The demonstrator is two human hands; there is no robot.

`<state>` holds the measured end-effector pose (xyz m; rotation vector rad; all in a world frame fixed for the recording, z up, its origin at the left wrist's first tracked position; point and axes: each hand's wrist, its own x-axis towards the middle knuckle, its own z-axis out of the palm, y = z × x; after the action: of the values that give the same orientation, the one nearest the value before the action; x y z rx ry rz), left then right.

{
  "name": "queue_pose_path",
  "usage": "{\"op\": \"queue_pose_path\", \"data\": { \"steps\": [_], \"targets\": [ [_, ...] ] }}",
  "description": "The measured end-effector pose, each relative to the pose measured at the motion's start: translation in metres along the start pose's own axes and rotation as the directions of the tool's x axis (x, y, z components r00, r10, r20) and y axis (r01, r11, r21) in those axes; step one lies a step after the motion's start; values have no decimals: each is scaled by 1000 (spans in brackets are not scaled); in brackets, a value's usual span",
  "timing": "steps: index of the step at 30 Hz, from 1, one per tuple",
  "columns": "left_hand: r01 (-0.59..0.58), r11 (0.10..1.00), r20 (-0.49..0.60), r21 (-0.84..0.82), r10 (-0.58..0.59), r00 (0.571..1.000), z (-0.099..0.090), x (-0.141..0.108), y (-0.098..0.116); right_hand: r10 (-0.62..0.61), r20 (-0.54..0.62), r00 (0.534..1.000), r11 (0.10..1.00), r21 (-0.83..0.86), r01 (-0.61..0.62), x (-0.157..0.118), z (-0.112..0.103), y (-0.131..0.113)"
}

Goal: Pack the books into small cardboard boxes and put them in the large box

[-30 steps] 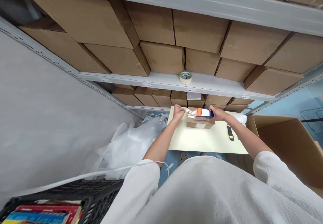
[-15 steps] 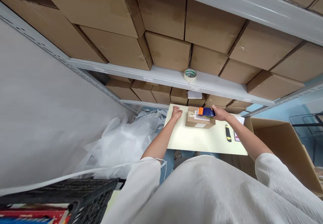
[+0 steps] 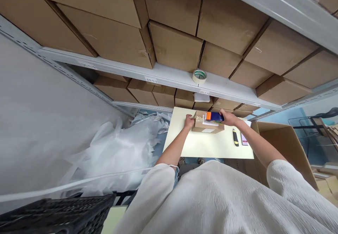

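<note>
A small cardboard box [image 3: 207, 128] with clear tape and white labels sits on the pale yellow table [image 3: 190, 146]. My left hand [image 3: 189, 121] is at the box's left end, fingers bent against its side. My right hand [image 3: 227, 118] is closed round the handle end of a blue and orange tape dispenser [image 3: 214, 116], which lies across the top of the box over a white label. To the right on the table are a black and yellow cutter [image 3: 235, 138] and a phone [image 3: 244, 139].
Shelves of cardboard boxes [image 3: 174, 45] rise ahead, with a tape roll [image 3: 199, 76] on the shelf edge. White wrapping [image 3: 121, 153] heaps at the left, a black crate [image 3: 58, 213] stands lower left, and a large open carton [image 3: 285, 146] is at the right.
My left hand has moved right, from beside the box to its left end, and its fingers now touch it. The right hand still holds the dispenser on the box. The view has shifted slightly.
</note>
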<state>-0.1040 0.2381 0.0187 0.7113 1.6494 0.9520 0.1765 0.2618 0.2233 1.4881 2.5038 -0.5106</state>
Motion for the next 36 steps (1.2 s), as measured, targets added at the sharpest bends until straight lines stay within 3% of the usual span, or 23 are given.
{"op": "queue_pose_path", "data": {
  "steps": [5,9,11,13,15,17,21,27,36],
  "targets": [
    [-88,996,-58,21,90,994,-8,-6,-1,3,-20,1000,1000,12,-2,-4,3,0],
    [-237,970,47,46,235,971,-14,-15,11,-33,-36,999,999,16,34,-5,6,1],
    [-400,909,97,116,390,916,-14,-23,21,-39,-43,998,999,-3,39,-5,8,-1],
    [-577,798,181,177,549,816,-14,-31,32,-46,-46,998,999,-11,45,-3,10,-4],
    [-675,707,311,211,606,732,-13,-38,39,-82,-51,995,997,5,82,-2,11,-8],
    [-701,670,418,244,580,699,-13,-44,43,-123,-49,991,992,11,123,-1,9,-11],
    [-712,629,492,312,534,688,-16,-50,44,-96,37,995,994,-44,97,1,0,-9],
    [-693,568,538,445,448,713,-15,-56,48,-140,69,988,986,-81,146,-10,-10,14],
    [-696,495,575,519,400,713,-15,-57,50,-114,67,991,987,-103,120,-68,-8,102]
  ]
}}
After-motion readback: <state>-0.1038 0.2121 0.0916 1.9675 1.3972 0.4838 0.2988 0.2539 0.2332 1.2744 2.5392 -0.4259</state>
